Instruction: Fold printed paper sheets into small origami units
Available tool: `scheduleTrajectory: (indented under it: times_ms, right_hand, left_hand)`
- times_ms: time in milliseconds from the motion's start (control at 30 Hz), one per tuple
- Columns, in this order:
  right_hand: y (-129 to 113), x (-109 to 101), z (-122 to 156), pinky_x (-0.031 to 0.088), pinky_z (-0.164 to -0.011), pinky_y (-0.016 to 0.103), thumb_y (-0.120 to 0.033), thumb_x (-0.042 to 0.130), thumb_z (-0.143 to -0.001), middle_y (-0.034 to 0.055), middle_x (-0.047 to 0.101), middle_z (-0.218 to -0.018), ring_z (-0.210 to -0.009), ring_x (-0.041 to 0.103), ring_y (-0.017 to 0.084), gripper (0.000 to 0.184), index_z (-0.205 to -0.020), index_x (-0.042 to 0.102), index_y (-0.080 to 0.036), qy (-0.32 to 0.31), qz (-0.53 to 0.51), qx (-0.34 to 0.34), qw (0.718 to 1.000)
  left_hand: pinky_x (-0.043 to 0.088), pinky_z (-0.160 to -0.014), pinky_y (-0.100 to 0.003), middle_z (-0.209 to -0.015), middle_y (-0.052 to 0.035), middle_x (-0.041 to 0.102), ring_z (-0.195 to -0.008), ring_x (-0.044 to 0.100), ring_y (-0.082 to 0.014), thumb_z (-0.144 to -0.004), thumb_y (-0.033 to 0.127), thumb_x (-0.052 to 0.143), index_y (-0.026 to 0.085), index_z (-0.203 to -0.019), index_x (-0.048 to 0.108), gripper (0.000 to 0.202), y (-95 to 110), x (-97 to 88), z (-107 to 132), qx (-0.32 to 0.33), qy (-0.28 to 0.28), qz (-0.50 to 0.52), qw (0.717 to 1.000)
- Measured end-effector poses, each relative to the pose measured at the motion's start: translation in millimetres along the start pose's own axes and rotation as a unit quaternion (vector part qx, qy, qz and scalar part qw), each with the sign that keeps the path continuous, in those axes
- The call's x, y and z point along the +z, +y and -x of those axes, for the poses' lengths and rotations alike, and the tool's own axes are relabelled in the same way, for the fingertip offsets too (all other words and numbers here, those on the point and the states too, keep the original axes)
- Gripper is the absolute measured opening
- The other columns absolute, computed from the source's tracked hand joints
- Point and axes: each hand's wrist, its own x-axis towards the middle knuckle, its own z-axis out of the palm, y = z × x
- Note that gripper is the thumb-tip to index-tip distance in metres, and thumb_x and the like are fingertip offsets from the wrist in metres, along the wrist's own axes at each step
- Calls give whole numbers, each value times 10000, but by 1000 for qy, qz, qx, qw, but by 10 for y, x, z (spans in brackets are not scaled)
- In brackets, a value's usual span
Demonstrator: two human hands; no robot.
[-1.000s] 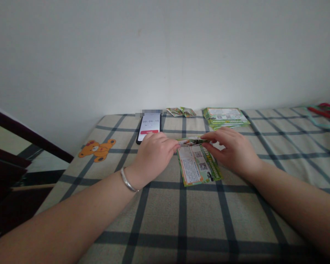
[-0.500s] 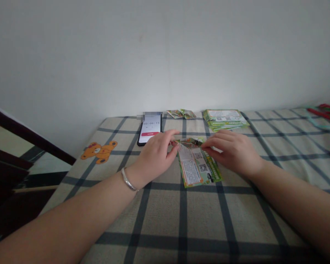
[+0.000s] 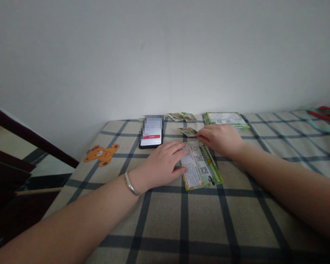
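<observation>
The left hand (image 3: 162, 165) lies palm down on the checked cloth (image 3: 203, 220), fingers stretched out almost flat and gripping nothing; its fingertips (image 3: 184, 151) press on the left edge of the green leaflet (image 3: 202, 168), which lies flat on the cloth with its printed face up, just at 3 o'clock of that hand. A silver bracelet (image 3: 131, 183) circles the left wrist. The right hand (image 3: 222, 140) sits at 1 o'clock of the leaflet, its heel near the leaflet's far corner, fingers drawn together at the tips around a small folded piece (image 3: 187, 131) of the same green paper. The pinch looks closed on it, though the thumb is hidden, so how much of the piece is held is hard to say. That piece sits low over the cloth at 12 o'clock of the leaflet; whether it touches the cloth is unclear. At 10 o'clock lies a phone (image 3: 151, 131), screen lit. Farther back against the wall rest 2 more folded pieces (image 3: 182, 116) and, at 1 o'clock, a stack of leaflets (image 3: 226, 118) partly behind the right hand. A bear print (image 3: 101, 154) marks the cloth at 9 o'clock, and red and green cords (image 3: 327, 111) lie well apart at 2 o'clock.
</observation>
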Motion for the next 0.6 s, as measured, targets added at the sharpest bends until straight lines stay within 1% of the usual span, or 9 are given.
scheduleTrajectory:
  times_ms: [100, 233, 367, 433, 500, 600]
  right_hand:
    - [-5, 68, -177, 275, -514, 293, -293, 433, -955, 29, 715, -935, -742, 644, 191, 254, -967, 682, -240, -22, 20, -11, 999]
    - [-34, 138, -364, 295, -524, 298, -273, 394, -968, 60, 710, -938, -762, 649, 208, 284, -960, 672, -210, -26, 26, -11, 999]
    - [-21, 189, -474, 329, -544, 300, -276, 371, -974, 81, 702, -986, -790, 656, 222, 305, -1003, 667, -208, -29, 26, 5, 999]
    - [-6, 216, -506, 342, -551, 299, -278, 374, -972, 89, 702, -981, -785, 661, 228, 311, -986, 675, -203, -36, 26, 11, 999]
    - [-2, 238, -531, 357, -562, 302, -275, 369, -971, 105, 700, -991, -787, 666, 240, 323, -982, 680, -191, -41, 27, 17, 999]
    - [-19, 243, -564, 379, -582, 309, -261, 355, -970, 136, 696, -1009, -795, 671, 255, 339, -1001, 679, -165, -40, 30, 30, 998]
  left_hand:
    - [295, -1150, -432, -1473, -110, 425, -1371, 362, -263, -889, 511, 542, 180, -1363, 474, 582, 0, -27, 9, -3, -31, 0, 1000]
    - [252, -1161, -460, -1519, -111, 354, -1408, 293, -295, -807, 645, 574, 213, -1408, 427, 755, 14, -63, 21, -4, -56, -3, 998]
    - [201, -1158, -519, -1538, -119, 306, -1417, 255, -350, -727, 773, 551, 272, -1429, 399, 875, 29, -72, 17, 15, -73, -6, 997]
    - [183, -1153, -539, -1553, -122, 269, -1420, 236, -376, -669, 836, 535, 298, -1444, 369, 959, 32, -70, 17, 19, -81, -5, 996]
    - [170, -1155, -539, -1566, -122, 238, -1426, 216, -382, -635, 859, 538, 307, -1457, 342, 1009, 35, -71, 25, 13, -88, -6, 996]
    - [166, -1163, -524, -1572, -129, 221, -1441, 194, -365, -655, 847, 535, 301, -1465, 325, 999, 51, -92, 47, -2, -98, -5, 995]
